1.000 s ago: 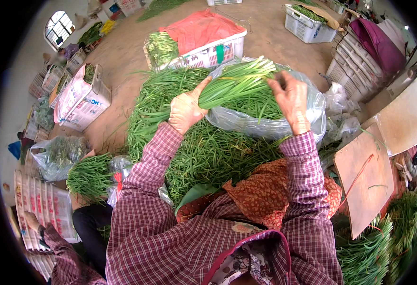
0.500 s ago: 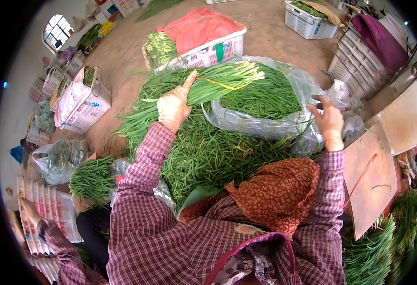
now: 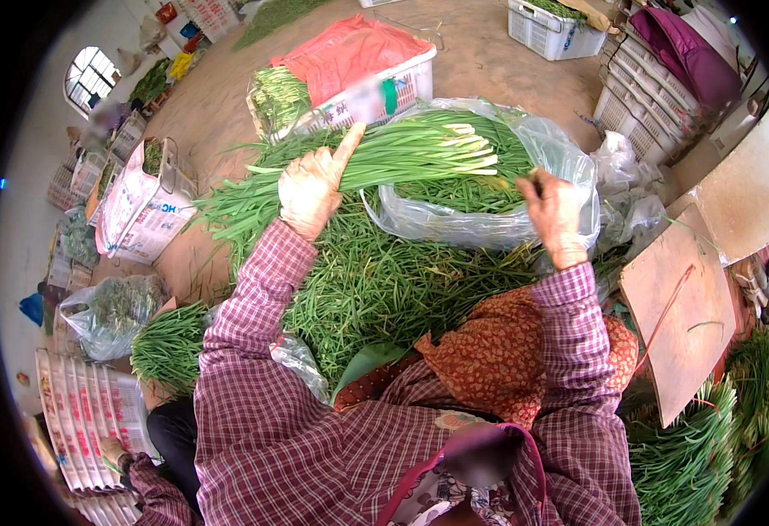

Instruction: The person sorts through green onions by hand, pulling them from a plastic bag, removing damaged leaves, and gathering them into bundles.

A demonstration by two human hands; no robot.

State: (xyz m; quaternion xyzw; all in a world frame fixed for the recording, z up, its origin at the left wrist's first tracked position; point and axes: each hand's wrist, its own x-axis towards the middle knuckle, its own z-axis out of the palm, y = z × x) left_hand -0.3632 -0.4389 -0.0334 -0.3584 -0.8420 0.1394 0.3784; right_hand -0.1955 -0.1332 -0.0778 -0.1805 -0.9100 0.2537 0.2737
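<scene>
Left hand (image 3: pixel 310 186) is gripping greens (image 3: pixel 411 153), index finger sticking out; right hand (image 3: pixel 553 210) is hovering by the bag (image 3: pixel 441 224), fingers half curled, whether holding anything I cannot tell

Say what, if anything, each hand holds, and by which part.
Left hand: long green leafy bunch with pale stem ends, around its middle. Right hand: can't tell.

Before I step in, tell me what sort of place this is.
Probably a packing shed for fresh greens: a large heap of long green leaves is piled up, white crates stand about the bare floor, and the left hand holds a bunch.
</scene>
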